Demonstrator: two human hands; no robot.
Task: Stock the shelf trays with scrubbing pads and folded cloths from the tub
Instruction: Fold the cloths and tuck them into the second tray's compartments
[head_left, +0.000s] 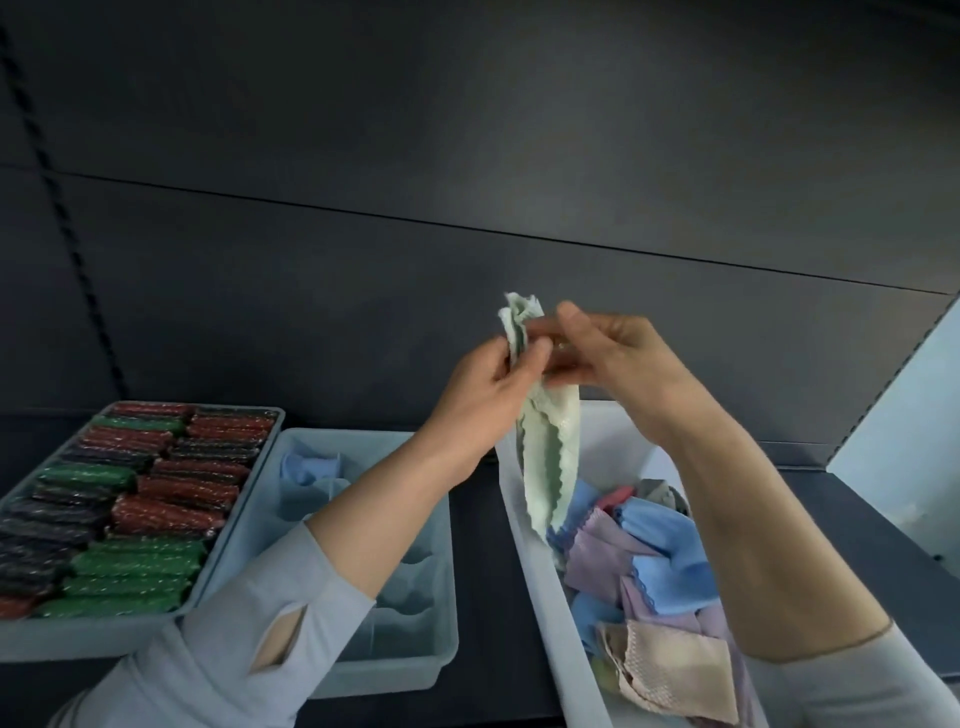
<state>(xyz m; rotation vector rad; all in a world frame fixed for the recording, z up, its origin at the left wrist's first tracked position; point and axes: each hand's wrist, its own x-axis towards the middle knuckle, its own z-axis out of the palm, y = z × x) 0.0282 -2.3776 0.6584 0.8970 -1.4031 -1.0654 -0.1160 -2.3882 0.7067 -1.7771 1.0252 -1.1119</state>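
Green cloth (550, 457) pinched by left hand (483, 387), right hand (608, 348), above tub (524, 551)

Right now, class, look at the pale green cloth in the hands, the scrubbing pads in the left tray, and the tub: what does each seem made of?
Pale green cloth: soft woven fabric, probably microfibre; it hangs limp and has a scalloped edge.
Scrubbing pads: coarse mesh with glittery thread, judging by the sparkle on red, green and dark ones.
Tub: smooth, pale, matte plastic, going by its thin moulded wall.

Pale green cloth (551, 457); red, green, black scrubbing pads (130, 499); grey-blue trays (426, 613).
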